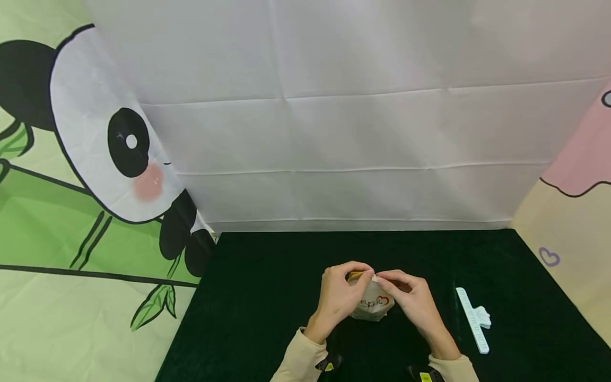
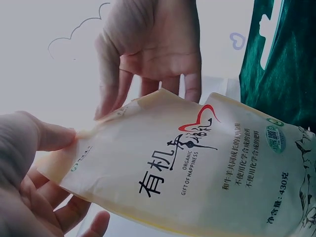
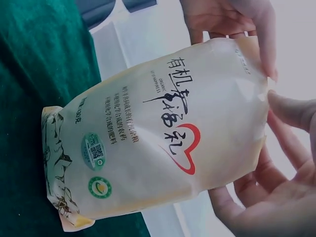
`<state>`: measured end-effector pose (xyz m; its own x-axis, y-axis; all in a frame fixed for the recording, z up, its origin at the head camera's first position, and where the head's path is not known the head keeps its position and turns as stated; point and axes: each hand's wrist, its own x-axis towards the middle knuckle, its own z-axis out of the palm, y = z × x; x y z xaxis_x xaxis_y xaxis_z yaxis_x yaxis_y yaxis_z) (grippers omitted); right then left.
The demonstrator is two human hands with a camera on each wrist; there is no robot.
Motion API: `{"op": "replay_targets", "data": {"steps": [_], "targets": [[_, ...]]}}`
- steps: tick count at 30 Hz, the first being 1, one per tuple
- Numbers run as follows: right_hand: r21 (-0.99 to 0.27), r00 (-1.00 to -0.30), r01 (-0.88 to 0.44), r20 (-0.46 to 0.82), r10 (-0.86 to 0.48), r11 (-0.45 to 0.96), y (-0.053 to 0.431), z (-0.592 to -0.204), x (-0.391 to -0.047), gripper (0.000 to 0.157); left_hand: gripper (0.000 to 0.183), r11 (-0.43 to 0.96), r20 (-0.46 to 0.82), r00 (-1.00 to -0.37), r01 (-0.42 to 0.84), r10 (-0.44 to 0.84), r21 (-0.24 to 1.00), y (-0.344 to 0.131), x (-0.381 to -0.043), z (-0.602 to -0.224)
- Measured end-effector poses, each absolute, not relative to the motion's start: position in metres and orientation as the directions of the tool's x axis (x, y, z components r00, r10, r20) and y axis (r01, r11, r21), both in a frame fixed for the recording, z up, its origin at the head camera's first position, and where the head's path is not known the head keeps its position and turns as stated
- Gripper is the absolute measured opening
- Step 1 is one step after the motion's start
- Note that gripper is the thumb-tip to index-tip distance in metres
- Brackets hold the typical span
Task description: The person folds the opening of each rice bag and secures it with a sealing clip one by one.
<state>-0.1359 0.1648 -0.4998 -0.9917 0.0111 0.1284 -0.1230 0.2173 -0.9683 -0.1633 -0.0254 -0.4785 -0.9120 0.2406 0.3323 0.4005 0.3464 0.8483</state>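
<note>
A cream-coloured food bag [image 1: 369,307] with black Chinese lettering and a red heart stands on the dark green table in front of me. At one corner of its top edge, my left hand [image 1: 338,294] pinches the bag between thumb and fingers. My right hand [image 1: 416,303] pinches the same edge nearer the other corner, and the fingertips of both hands lie close together. In the right wrist view the bag's printed front [image 3: 148,128] shows, with green round marks near its lower part. What is inside the bag is hidden.
To the right of my right hand, a white bag clip [image 1: 472,321] with a long straight bar lies on the dark green tabletop [image 1: 267,286]. Behind the table hangs a pale cloth [image 1: 353,132]; a panda print [image 1: 119,132] covers the cloth on the left.
</note>
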Motion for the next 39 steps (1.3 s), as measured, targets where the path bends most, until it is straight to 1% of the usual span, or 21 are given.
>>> {"op": "replay_targets", "data": {"steps": [3, 9, 16, 26, 34, 39], "targets": [[-0.971, -0.995, -0.083, 0.092, 0.032, 0.224, 0.1646, -0.5007, -0.1362, 0.022, 0.015, 0.351, 0.33, -0.914, 0.397, 0.237, 0.848, -0.0265, -0.1627, -0.478], [-0.968, -0.993, -0.087, 0.103, 0.057, 0.233, 0.1616, -0.4988, -0.1353, 0.019, 0.016, 0.367, 0.346, -0.908, 0.413, 0.235, 0.834, -0.0251, -0.163, -0.4781], [-0.96, -0.986, -0.132, 0.153, 0.07, 0.246, 0.1584, -0.5002, -0.1347, 0.017, 0.016, 0.467, 0.482, -0.847, 0.527, 0.224, 0.71, -0.0229, -0.1626, -0.4811], [-0.956, -0.979, -0.15, 0.178, 0.094, 0.252, 0.1566, -0.5014, -0.1349, 0.015, 0.011, 0.528, 0.573, -0.775, 0.615, 0.267, 0.585, -0.0244, -0.1643, -0.4802], [-0.939, -0.976, -0.163, 0.198, 0.086, 0.303, 0.1573, -0.499, -0.1327, 0.014, 0.01, 0.554, 0.563, -0.777, 0.611, 0.282, 0.566, -0.0238, -0.165, -0.4787], [-0.93, -0.98, -0.149, 0.184, 0.075, 0.335, 0.1601, -0.4983, -0.1324, 0.016, 0.01, 0.568, 0.563, -0.774, 0.613, 0.29, 0.549, -0.0236, -0.1652, -0.4765]]}}
